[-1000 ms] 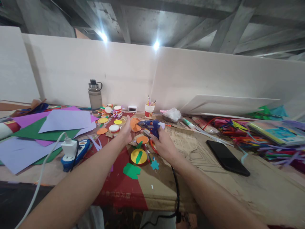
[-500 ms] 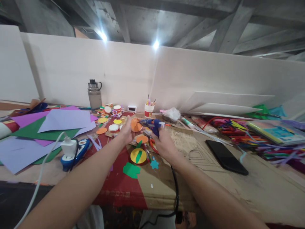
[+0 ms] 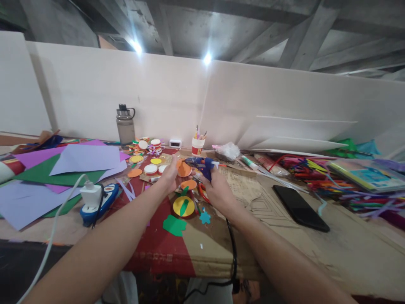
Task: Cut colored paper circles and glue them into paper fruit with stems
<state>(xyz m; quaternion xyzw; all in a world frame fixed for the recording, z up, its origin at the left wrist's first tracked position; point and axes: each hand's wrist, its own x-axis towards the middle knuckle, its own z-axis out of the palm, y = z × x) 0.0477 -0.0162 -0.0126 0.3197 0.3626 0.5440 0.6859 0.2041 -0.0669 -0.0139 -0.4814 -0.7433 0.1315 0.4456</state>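
Observation:
My left hand [image 3: 171,176] is closed on an orange paper disc [image 3: 184,168], held up with its flat face towards me. In my right hand [image 3: 217,183] is a blue hot glue gun [image 3: 206,167], gripped by its handle, its nozzle pointing left at the disc. Whether the nozzle touches the disc I cannot tell. A black cord [image 3: 233,249] runs down from the gun over the table edge. Below my hands lie another orange disc [image 3: 189,184], a yellow disc with a green strip [image 3: 184,207], a green paper scrap [image 3: 174,226] and a small blue star shape [image 3: 205,217].
Coloured paper sheets [image 3: 79,160] and a blue power strip [image 3: 100,204] lie left. A water bottle [image 3: 125,126] and a paper cup of pens [image 3: 198,145] stand at the back. Right are a black phone [image 3: 300,208] and bundled pipe cleaners [image 3: 303,169].
My left hand has shifted and turned slightly with the orange disc, which sits a little further right and lower. The glue gun stays almost in place.

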